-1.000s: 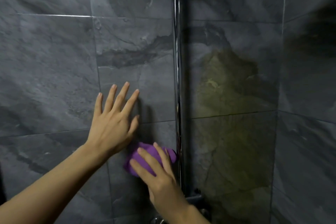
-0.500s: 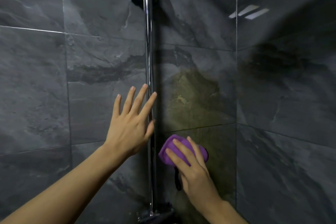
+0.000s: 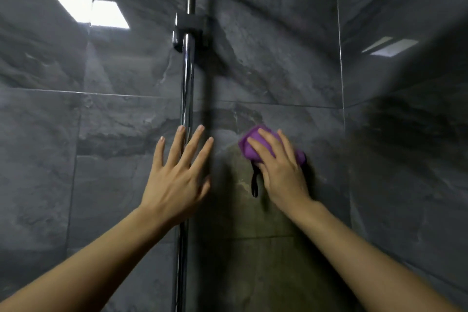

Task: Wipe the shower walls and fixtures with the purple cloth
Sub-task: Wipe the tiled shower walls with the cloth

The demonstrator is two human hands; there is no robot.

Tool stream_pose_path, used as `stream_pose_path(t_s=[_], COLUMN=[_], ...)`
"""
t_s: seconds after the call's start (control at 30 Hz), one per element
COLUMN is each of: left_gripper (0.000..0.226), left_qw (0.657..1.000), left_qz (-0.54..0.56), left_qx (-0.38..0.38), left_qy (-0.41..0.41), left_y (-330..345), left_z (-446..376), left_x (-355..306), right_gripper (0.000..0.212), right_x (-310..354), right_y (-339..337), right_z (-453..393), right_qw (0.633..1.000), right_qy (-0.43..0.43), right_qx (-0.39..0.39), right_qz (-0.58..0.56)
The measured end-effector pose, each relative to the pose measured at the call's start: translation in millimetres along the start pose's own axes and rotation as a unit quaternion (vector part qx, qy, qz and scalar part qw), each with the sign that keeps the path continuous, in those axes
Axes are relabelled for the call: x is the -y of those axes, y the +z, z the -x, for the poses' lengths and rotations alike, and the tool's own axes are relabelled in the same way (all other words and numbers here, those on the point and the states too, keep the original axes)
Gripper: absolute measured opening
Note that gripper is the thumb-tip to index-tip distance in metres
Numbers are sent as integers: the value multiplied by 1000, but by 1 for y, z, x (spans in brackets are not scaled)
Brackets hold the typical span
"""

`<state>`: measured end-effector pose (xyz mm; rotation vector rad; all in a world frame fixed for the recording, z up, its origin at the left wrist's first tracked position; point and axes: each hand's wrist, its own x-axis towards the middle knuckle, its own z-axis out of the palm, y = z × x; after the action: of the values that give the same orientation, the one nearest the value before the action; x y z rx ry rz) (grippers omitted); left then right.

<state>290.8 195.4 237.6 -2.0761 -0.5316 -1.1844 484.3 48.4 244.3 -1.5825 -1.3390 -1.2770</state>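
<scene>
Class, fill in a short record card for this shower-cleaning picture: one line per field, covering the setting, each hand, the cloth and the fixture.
Setting: dark grey tiled shower wall
Left hand: left hand open, fingers spread, in front of the rail
Right hand: right hand presses the cloth flat to the wall
Cloth: purple cloth, bunched under the fingers, black loop hanging below
Fixture: chrome rail, upright, with a dark bracket on it
Cloth position: right of the rail, not touching it

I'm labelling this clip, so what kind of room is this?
Most likely a tiled shower stall: grey stone-look wall tiles, a chrome shower rail with a slider bracket, and a wall corner at right.
</scene>
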Motion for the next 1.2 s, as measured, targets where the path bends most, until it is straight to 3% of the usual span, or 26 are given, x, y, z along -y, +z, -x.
stream_pose_path(t_s=[0.13, 0.3, 0.57, 0.77, 0.93, 1.07, 1.13, 1.2], left_gripper=[77, 77, 74, 75, 74, 75, 73, 70], left_qw=[999, 998, 998, 998, 999, 999, 999, 998], left_qz=[-33, -55, -59, -53, -36, -37, -38, -44], left_qx=[-3, -21, -33, -30, -40, -30, -26, -28], left_qy=[-25, -34, -12, 5, -3, 0, 6, 18], left_y=[-2, -2, 1, 1, 1, 0, -1, -1], left_z=[-16, -19, -16, -17, -13, -11, -7, -3], left_x=[-3, -4, 2, 7, 7, 11, 15, 21], right_gripper=[53, 54, 48, 52, 53, 51, 52, 54], right_x=[-10, 9, -16, 4, 23, 0, -27, -51], right_y=[15, 48, 52, 47, 68, 63, 53, 39], right_z=[-43, -33, -4, -47, -16, 14, 16, 9], right_qw=[998, 992, 953, 985, 978, 964, 966, 975], right_qy=[-23, -47, -239, -64, -120, -185, -160, -82], right_qx=[21, 1, -18, -14, -20, -15, -13, -5], right_qz=[55, 120, 187, 160, 169, 189, 204, 207])
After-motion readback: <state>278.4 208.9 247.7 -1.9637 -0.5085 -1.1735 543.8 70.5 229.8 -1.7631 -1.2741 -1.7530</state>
